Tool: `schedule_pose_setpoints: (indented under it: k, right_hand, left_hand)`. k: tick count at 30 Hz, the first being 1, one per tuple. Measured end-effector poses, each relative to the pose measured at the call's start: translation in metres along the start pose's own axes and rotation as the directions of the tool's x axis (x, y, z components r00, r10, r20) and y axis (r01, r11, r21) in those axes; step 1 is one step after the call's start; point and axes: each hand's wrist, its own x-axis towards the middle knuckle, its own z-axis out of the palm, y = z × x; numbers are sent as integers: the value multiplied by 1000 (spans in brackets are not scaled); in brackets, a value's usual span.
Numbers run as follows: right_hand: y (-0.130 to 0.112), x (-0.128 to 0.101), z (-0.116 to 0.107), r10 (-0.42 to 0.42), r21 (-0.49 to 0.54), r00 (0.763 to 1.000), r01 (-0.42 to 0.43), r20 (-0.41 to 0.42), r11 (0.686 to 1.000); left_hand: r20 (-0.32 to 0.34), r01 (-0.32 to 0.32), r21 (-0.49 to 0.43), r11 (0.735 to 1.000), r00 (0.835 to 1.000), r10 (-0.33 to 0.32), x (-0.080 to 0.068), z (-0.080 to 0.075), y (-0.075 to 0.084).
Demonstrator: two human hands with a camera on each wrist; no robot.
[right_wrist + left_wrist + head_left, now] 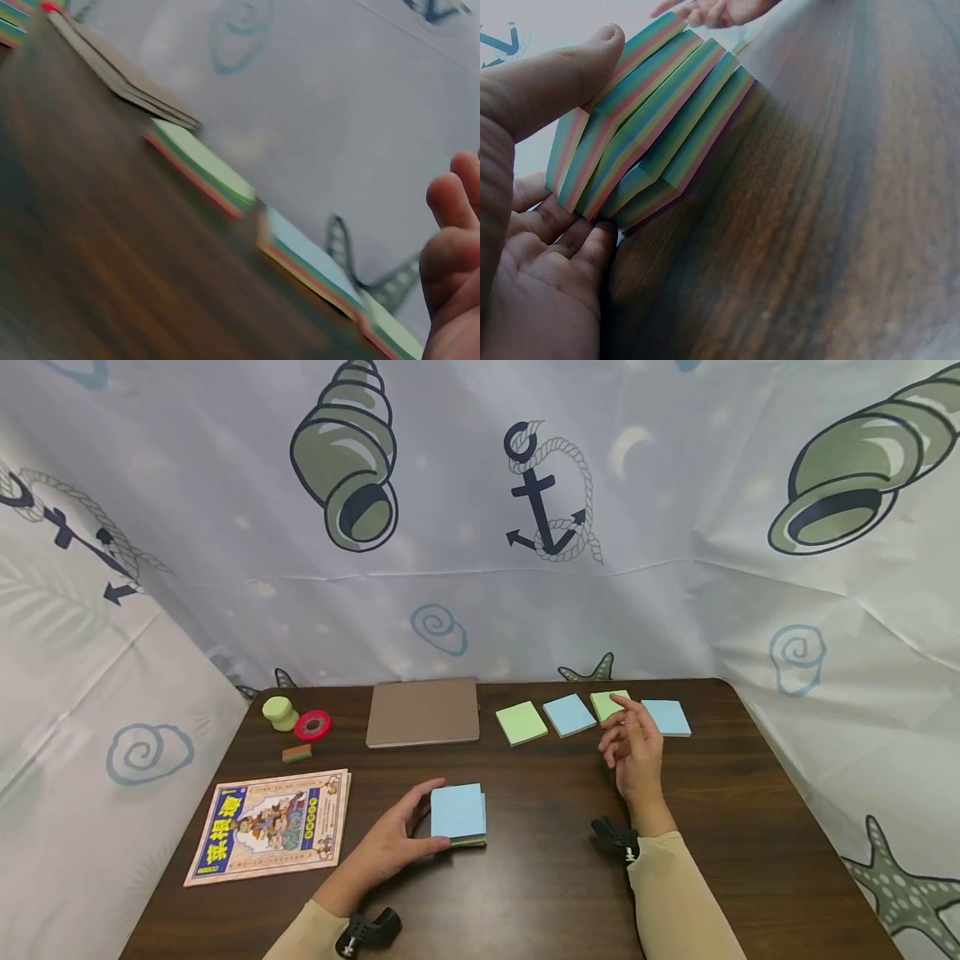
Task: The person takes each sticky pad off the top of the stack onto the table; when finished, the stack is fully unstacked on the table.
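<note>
A stack of sticky-note pads, blue on top, lies on the dark wooden table near its middle. My left hand grips the stack's left side. In the left wrist view my thumb presses its top and my fingers curl at its lower edge. Further back is a row of pads: green, blue, green, blue. My right hand hovers over the second green pad, fingers relaxed and holding nothing; it partly hides that pad.
A flat brown notebook lies at the back centre. At the back left are a green round tub, a red tape roll and a small block. A colourful book lies front left. Printed curtains surround the table.
</note>
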Motion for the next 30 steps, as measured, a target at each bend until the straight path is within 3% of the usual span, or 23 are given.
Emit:
schedule_pose_setpoints:
  k: [4,9,15,22,25,28,30]
  right_hand:
    - [11,-8,24,75,49,989,-82,130,995]
    - [23,-29,65,212,40,953,-225,216,973]
    - [33,-55,104,357,-43,881,-362,309,931]
    - [36,-70,119,482,-182,782,-447,395,876]
    - [36,-70,120,502,-343,727,-374,469,862]
    - [36,-67,122,489,-506,673,-194,555,841]
    - [36,-65,123,466,-560,654,-78,596,825]
  left_hand:
    - [-9,8,-9,1000,1000,-8,2,0,0]
    - [6,-36,-26,999,999,36,2,0,0]
    - [7,-59,-23,998,998,59,2,0,0]
    - [12,-74,-27,997,997,74,-4,-1,-2]
    - [38,-96,-55,994,994,98,-3,-1,-2]
    - [56,-88,-60,994,994,91,-1,0,-1]
    - [62,-73,-58,996,995,77,1,0,-1]
